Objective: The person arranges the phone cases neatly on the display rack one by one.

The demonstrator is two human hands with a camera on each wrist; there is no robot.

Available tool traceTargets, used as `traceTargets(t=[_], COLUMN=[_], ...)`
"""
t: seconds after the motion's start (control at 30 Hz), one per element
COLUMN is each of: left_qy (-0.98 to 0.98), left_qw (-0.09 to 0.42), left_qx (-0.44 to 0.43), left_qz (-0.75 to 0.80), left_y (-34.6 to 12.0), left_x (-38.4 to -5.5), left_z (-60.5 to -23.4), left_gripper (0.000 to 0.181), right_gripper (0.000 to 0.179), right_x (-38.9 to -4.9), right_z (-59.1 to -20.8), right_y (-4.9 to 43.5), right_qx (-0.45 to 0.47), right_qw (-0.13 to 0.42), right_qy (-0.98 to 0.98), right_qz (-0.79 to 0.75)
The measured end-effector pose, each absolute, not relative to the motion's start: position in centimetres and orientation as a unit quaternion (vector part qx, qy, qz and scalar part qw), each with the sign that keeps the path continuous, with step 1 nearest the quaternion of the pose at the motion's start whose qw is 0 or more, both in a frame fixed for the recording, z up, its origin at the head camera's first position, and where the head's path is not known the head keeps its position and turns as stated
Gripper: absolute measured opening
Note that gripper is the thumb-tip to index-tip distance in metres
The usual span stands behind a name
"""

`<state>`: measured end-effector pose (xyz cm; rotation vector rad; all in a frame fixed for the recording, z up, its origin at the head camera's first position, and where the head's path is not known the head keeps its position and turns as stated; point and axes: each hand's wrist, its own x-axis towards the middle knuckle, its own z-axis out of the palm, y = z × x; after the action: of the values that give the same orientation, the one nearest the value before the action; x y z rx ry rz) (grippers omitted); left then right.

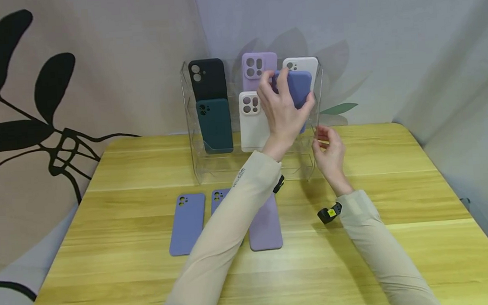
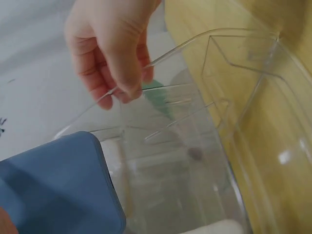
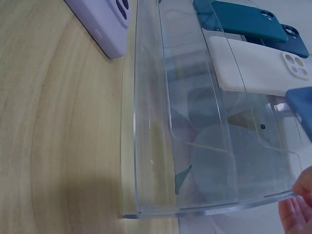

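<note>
A blue phone case (image 1: 300, 87) is held up at the right side of a clear tiered display rack (image 1: 213, 166). My left hand (image 1: 281, 106) grips it by its edges, thumb on one side and fingers on the other. In the left wrist view the blue phone case (image 2: 63, 180) hangs close by, with just a fingertip at its edge. My right hand (image 1: 330, 154) pinches the rack's right side edge; the left wrist view also shows that right hand (image 2: 114, 46) on the clear panel. Behind the blue case stands a white phone case (image 1: 312, 64), partly covered.
Black (image 1: 208, 80), lilac (image 1: 268, 60), teal (image 1: 216, 126) and cream-white phone cases (image 1: 252, 131) stand in the rack. On the wooden table (image 1: 106, 226) before it lie a periwinkle case (image 1: 187, 225), another blue case (image 1: 219, 198) and a purple case (image 1: 266, 226), the latter two partly under my left sleeve.
</note>
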<state>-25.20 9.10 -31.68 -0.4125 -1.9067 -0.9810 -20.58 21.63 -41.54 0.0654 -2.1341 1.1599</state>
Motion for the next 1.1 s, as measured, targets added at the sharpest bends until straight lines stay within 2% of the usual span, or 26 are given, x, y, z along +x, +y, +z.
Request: traceTargets(t=[0.67,0.97,1.1], left_qy=[-0.836,-0.871,-0.884], left_qw=[0.418,0.345,0.332], left_qx=[-0.137,-0.090,-0.074], left_qz=[-0.327,-0.337,-0.322], left_y=[10.9,11.9,12.1], left_x=[-25.5,-24.6,-24.5], left_z=[-34.6,-35.0,-35.5], left_gripper=[0.061,0.061,0.060], right_gripper=[0.025,0.027,0.027], right_x=[-20.5,-20.5,-20.5], right_z=[-41.4,-41.4,-41.5], right_y=[21.5,21.5,21.5], right_qx=[0.026,0.021,0.017], right_qw=[0.348,0.347,0.345], right_qy=[-0.823,-0.822,-0.825], right_qz=[0.448,0.452,0.447])
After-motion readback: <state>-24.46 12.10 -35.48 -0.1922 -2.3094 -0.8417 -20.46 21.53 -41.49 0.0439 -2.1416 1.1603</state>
